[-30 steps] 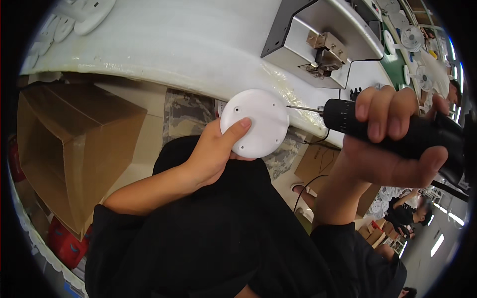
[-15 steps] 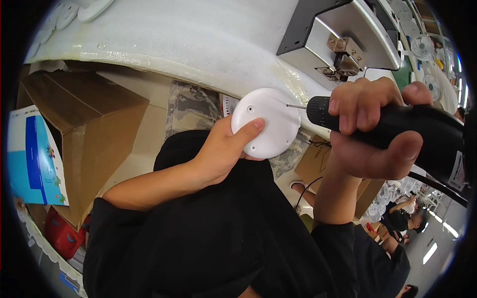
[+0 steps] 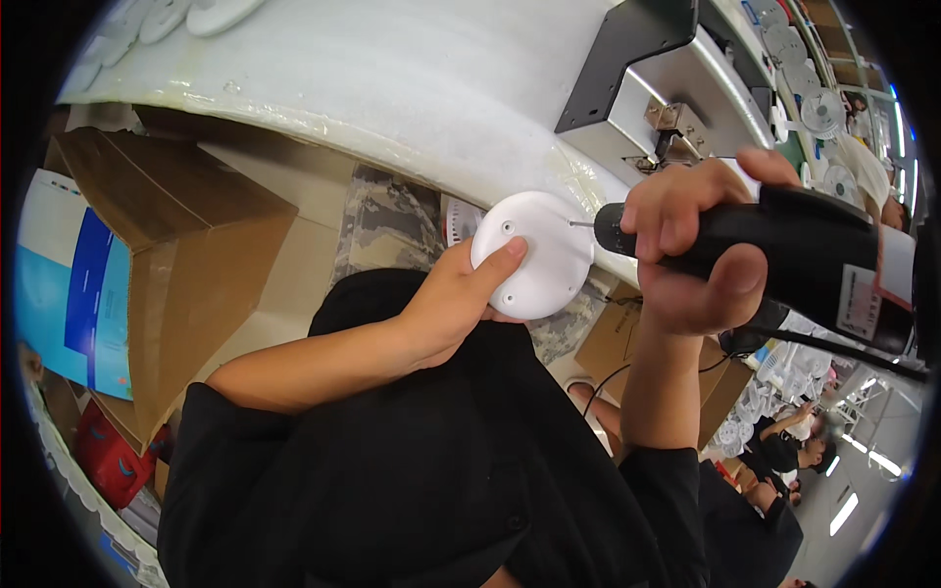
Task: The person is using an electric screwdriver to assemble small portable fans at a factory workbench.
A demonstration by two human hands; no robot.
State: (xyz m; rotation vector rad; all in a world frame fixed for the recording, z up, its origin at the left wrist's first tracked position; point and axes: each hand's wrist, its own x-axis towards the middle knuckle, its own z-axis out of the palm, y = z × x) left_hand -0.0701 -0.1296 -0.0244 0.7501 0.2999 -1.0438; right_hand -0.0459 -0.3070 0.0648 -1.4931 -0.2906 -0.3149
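Note:
My left hand (image 3: 466, 284) grips a round white plastic disc (image 3: 537, 260) at its left edge, thumb across the face. Several small screw holes dot that face. A black electric screwdriver (image 3: 774, 245) lies in my right hand (image 3: 696, 250), fingers wrapped round its body. Its thin bit points left and meets the disc at the hole in the upper right. Whether a screw sits under the tip is too small to tell. Behind the disc, part of a white slotted piece (image 3: 461, 220) shows, and my left fingers are mostly hidden.
A white-covered table (image 3: 392, 88) runs across the top, with a metal machine (image 3: 667, 108) at the right and more white discs (image 3: 218, 12) at the far left. An open cardboard box (image 3: 211, 265) stands at the left. A black cable (image 3: 843, 355) hangs beside the screwdriver. People sit farther off at the right.
The disc and my left hand have shifted slightly right and down in the picture. The screwdriver has moved a little left and lower, its bit still at the upper-right hole.

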